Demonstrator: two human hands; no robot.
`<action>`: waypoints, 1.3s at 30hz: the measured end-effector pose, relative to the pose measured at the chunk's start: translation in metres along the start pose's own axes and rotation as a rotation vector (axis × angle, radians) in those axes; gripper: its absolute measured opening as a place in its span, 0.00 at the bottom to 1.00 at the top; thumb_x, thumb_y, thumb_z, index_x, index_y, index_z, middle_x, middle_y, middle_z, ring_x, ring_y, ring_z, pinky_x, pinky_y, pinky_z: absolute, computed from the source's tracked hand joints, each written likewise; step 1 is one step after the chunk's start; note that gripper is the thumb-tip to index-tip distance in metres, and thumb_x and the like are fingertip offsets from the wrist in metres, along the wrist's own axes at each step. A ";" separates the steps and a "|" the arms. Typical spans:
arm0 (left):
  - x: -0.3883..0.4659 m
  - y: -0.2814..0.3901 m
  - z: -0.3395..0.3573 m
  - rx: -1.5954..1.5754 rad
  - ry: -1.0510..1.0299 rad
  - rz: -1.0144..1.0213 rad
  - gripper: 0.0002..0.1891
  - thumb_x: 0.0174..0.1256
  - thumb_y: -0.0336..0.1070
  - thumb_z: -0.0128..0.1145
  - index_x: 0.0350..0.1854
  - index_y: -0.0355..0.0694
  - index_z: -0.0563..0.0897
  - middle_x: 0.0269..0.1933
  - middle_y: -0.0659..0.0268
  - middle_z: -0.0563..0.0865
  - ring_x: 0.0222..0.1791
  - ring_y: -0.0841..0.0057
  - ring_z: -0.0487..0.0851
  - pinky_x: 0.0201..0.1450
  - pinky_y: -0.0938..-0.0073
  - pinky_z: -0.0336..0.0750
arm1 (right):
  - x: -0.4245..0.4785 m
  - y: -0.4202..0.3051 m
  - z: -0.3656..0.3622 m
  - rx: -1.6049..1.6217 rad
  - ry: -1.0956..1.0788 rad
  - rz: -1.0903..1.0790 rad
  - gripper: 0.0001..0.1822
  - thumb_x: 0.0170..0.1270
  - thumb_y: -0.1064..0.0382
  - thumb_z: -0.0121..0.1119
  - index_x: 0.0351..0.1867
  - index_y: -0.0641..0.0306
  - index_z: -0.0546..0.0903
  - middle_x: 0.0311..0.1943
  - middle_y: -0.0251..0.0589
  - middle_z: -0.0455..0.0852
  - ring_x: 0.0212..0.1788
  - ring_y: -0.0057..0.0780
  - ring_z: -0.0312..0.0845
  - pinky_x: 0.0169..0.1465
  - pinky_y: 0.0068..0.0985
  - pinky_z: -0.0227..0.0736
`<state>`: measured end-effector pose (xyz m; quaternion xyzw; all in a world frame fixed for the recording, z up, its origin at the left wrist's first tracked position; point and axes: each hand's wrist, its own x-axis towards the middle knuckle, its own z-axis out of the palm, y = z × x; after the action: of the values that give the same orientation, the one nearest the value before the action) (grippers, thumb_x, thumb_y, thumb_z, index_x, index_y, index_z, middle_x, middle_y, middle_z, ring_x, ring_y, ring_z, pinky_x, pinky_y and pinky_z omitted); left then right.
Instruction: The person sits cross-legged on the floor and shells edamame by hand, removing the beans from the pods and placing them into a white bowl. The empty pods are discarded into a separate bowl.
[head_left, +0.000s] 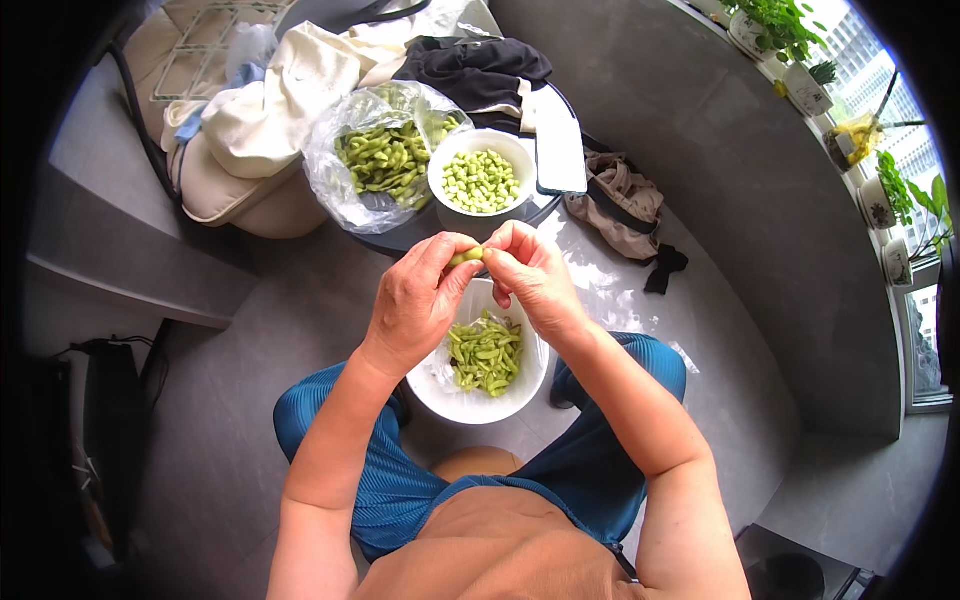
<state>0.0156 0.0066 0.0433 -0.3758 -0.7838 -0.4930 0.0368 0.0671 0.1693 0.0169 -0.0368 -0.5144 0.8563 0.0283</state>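
A green soybean pod (466, 256) is pinched between the fingertips of my left hand (420, 296), and the fingers of my right hand (534, 281) grip its other end. Below my hands a white bin (480, 411) stands on the floor between my knees, with green pods or hulls (486, 354) in it. Beyond my hands, on a round dark table, a white bowl (527, 169) holds shelled green beans (481, 181). Left of the bowl, and touching it, lies an open clear plastic bag (324, 180) with many whole pods (386, 161) inside.
A phone (561, 163) lies at the table's right edge (390, 244), beside dark clothing (480, 71). Cream cloth (259, 124) covers part of a beige chair (262, 202) at left. A beige cloth bag (619, 206) is right of the table. Potted plants (877, 202) line the windowsill.
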 end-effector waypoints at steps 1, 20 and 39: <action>0.000 0.000 0.001 0.012 0.016 0.005 0.08 0.67 0.28 0.63 0.45 0.38 0.81 0.38 0.57 0.86 0.35 0.62 0.86 0.38 0.67 0.79 | 0.000 0.000 0.000 0.008 0.001 0.004 0.06 0.69 0.65 0.62 0.37 0.61 0.77 0.30 0.31 0.81 0.24 0.13 0.73 0.24 0.14 0.68; 0.004 -0.013 -0.018 -1.260 -0.043 -0.627 0.16 0.82 0.37 0.44 0.61 0.32 0.76 0.39 0.68 0.80 0.32 0.86 0.75 0.33 0.82 0.70 | -0.008 0.000 0.006 -0.293 -0.223 0.240 0.07 0.65 0.64 0.60 0.31 0.62 0.77 0.25 0.27 0.79 0.25 0.13 0.72 0.29 0.16 0.68; -0.008 0.000 0.008 -0.918 -0.113 -0.479 0.18 0.82 0.35 0.41 0.68 0.33 0.71 0.45 0.64 0.81 0.36 0.82 0.79 0.38 0.79 0.77 | 0.003 -0.008 0.005 -0.112 0.000 0.005 0.11 0.66 0.66 0.69 0.42 0.67 0.79 0.36 0.37 0.86 0.36 0.19 0.82 0.43 0.20 0.79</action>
<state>0.0241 0.0086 0.0351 -0.1896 -0.5517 -0.7595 -0.2878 0.0641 0.1684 0.0259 -0.0398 -0.5614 0.8263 0.0239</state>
